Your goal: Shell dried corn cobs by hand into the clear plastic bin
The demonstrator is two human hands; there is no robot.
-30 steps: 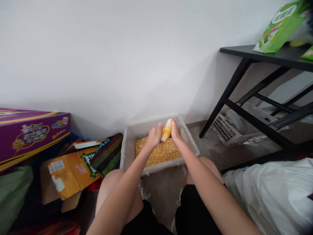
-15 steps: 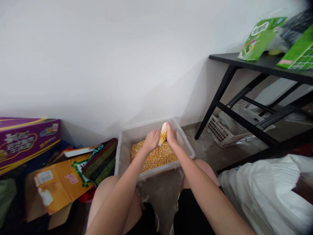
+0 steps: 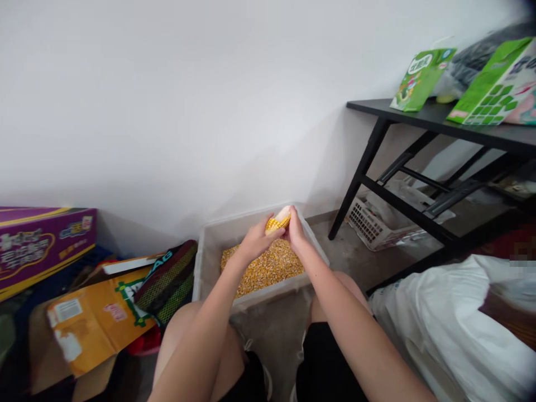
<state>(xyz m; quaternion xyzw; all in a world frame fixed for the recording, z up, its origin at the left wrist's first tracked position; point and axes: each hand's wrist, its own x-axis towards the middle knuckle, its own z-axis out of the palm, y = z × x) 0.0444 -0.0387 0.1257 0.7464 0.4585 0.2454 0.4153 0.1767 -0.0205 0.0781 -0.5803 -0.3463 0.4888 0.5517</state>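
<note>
A partly stripped corn cob (image 3: 277, 220), yellow kernels below and a bare white tip, is held over a clear plastic bin (image 3: 207, 250) on the floor. My left hand (image 3: 255, 243) grips the cob from the left, its thumb pressed along the kernels. My right hand (image 3: 296, 229) is closed on the cob's right side. Loose yellow kernels (image 3: 266, 267) fill the bottom of the bin. My bare knees flank the bin's near edge.
A black metal table (image 3: 422, 139) stands at the right, with green cartons (image 3: 420, 78) on top and a white basket (image 3: 379, 226) beneath. White sack (image 3: 448, 318) at lower right. At left lie a purple box (image 3: 39, 243), orange cardboard (image 3: 96, 321) and a mesh bag (image 3: 167, 279).
The cob has tipped from nearly upright to lying more sideways between my hands. My left thumb now stretches along it. The view has shifted to the right.
</note>
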